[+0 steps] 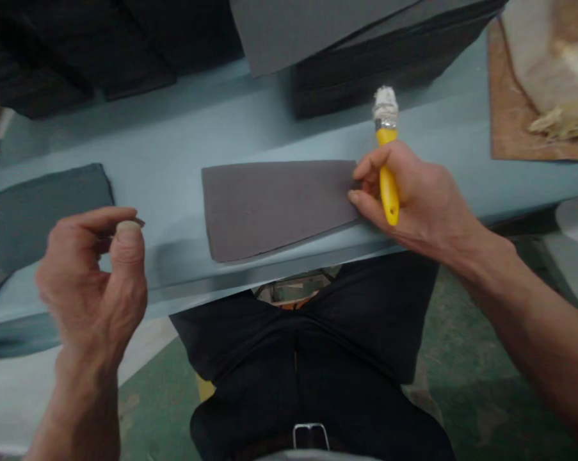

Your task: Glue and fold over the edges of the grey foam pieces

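Observation:
A paintbrush with a yellow handle (388, 182) and whitish, caked bristles is tucked in my right hand (420, 192), bristles pointing away from me. The thumb and forefinger of that hand also touch the right end of a flat dark grey piece (279, 208), which looks like cloth or sheet material and tapers toward the right. My left hand (96, 275) is raised near the table's front edge, left of the grey piece and apart from it. Its thumb and forefinger are brought together; whether anything small is between them cannot be made out.
Behind the grey piece stand tall stacks of dark sheets (365, 77), with more dark stacks (125, 45) at back left. A dark greenish pile (48, 205) lies left on the pale blue table (173, 134). A brown board (504, 121) with fibrous scraps is at right.

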